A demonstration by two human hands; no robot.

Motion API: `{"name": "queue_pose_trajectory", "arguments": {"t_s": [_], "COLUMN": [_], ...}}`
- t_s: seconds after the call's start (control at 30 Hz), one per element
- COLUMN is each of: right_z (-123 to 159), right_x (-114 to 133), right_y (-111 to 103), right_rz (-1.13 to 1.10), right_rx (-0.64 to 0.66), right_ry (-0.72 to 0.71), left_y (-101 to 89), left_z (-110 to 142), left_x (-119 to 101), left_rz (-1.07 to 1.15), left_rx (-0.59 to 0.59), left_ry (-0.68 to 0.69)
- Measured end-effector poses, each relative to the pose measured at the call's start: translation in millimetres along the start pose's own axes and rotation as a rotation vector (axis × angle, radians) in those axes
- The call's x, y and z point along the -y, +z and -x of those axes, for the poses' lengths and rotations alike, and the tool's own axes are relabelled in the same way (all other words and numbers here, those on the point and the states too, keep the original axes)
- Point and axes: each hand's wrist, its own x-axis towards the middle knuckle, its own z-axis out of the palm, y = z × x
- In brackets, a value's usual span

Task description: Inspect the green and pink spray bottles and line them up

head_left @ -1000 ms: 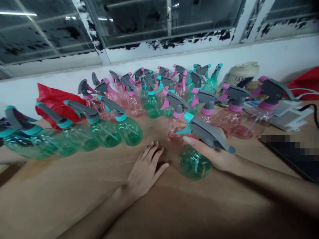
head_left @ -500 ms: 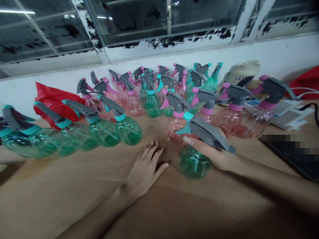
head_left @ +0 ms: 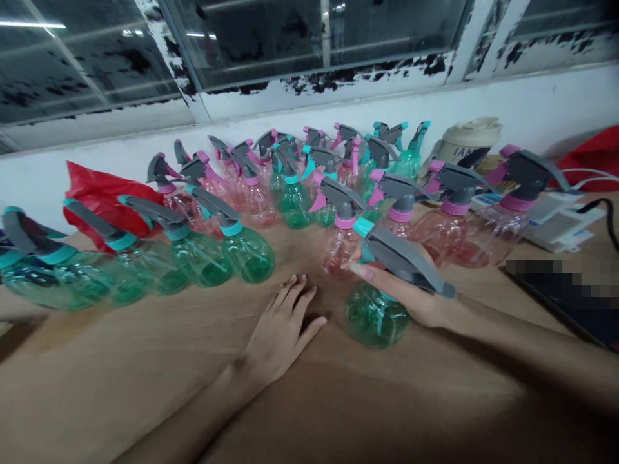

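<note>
My right hand (head_left: 411,296) is closed round the neck of a green spray bottle (head_left: 374,319) with a grey and teal trigger head. The bottle stands slightly tilted at the right of centre, and the hand hides part of its collar. My left hand (head_left: 285,322) lies flat on the wooden table (head_left: 145,380), fingers stretched forward and holding nothing. A row of green spray bottles (head_left: 249,254) stands to its left. Behind my right hand is a row of pink spray bottles (head_left: 341,245).
More pink and green bottles (head_left: 294,203) crowd against the white wall. A red plastic bag (head_left: 104,193) lies behind the left row. At the right are a lidded pale tub (head_left: 469,142), white boxes (head_left: 561,222) and a dark flat device (head_left: 565,309).
The fingers of my right hand have drawn in from the pink bottle to the green bottle's trigger. My left hand stays in place.
</note>
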Motion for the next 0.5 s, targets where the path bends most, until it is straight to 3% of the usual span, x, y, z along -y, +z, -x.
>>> {"name": "queue_pose_trajectory", "arguments": {"t_s": [0.17,0.33,0.5], "right_z": [2,1,2], "right_x": [3,12,12], "right_y": [0,-1,3], "right_rz": [0.002,-0.022,-0.047], "right_rx": [-0.023,0.069,0.029], "right_ry": [-0.027,0.026,-0.048], "left_y": [0.2,1.6,1.0], "left_z": [0,0,1], "left_x": [0,1,-1], "left_rz": [0.003,0.035,0.090], "left_rx": [-0.005,-0.011,-0.032], "left_ry": [0.011,0.000,-0.023]}}
